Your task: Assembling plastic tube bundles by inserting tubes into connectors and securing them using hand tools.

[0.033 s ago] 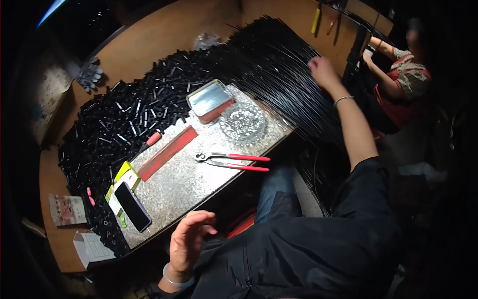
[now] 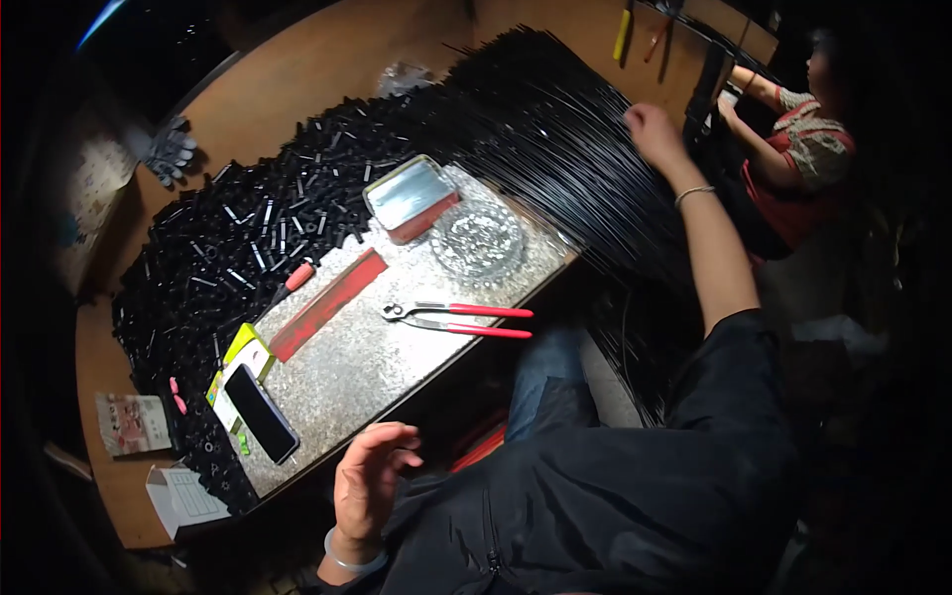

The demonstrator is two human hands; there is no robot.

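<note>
My right hand (image 2: 656, 137) reaches over the far right of the bench, at the edge of a thick bundle of long thin black tubes (image 2: 585, 149). Its fingers are curled together; whether a tube is between them is too small to make out. Low in front of the bench, my left hand (image 2: 367, 481) hovers with loosely bent fingers apart and nothing in it. Pincers with red handles (image 2: 476, 319) lie on the speckled board (image 2: 347, 367). Behind them are a clear round dish (image 2: 478, 245) of small shiny pieces and a rectangular tin (image 2: 412, 198).
Short black tube pieces (image 2: 238, 238) are heaped at the left. A phone (image 2: 261, 412), small boxes (image 2: 248, 352), a red bar (image 2: 329, 304) and a red-handled tool (image 2: 298, 277) lie nearby. A grey glove (image 2: 171, 151) rests far left. Another person (image 2: 793, 159) works at the right.
My right hand has shifted slightly right, and its fingers look more closed. My left hand stays about where it was. The whole view has moved a little.
</note>
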